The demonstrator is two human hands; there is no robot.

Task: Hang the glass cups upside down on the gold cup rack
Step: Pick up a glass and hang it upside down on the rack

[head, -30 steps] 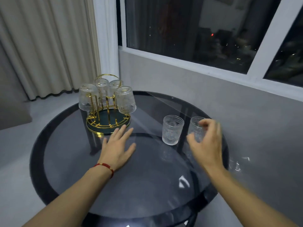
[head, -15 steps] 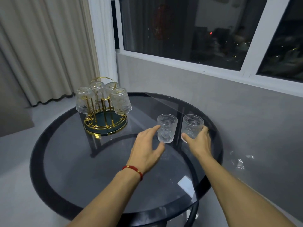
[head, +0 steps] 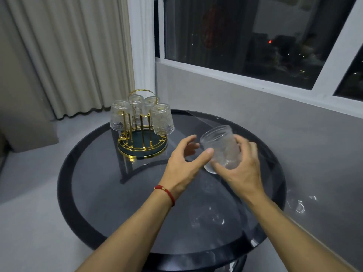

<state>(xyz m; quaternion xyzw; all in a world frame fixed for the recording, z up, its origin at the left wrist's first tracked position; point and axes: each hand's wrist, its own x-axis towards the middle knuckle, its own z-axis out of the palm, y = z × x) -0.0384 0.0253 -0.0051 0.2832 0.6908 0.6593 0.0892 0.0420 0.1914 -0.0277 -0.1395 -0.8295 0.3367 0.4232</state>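
Observation:
A ribbed glass cup [head: 218, 143] is held above the table, tilted with its mouth up and to the left. My right hand [head: 242, 170] grips it around its lower part. My left hand [head: 183, 169] is beside it with fingers spread, its thumb tip touching the cup's side. The gold cup rack [head: 141, 151] with a dark round base stands at the table's far left. Several glass cups [head: 162, 119] hang upside down on its posts. A second loose cup is not visible.
The round dark glass table [head: 110, 193] stands close to a grey wall [head: 255, 118] under a window on the right. A cream curtain [head: 78, 55] hangs behind the rack. Pale floor lies to the left.
My right hand has lifted one cup off the table and tilted it. My left hand has moved in beside it. The view has shifted, putting the rack nearer the middle.

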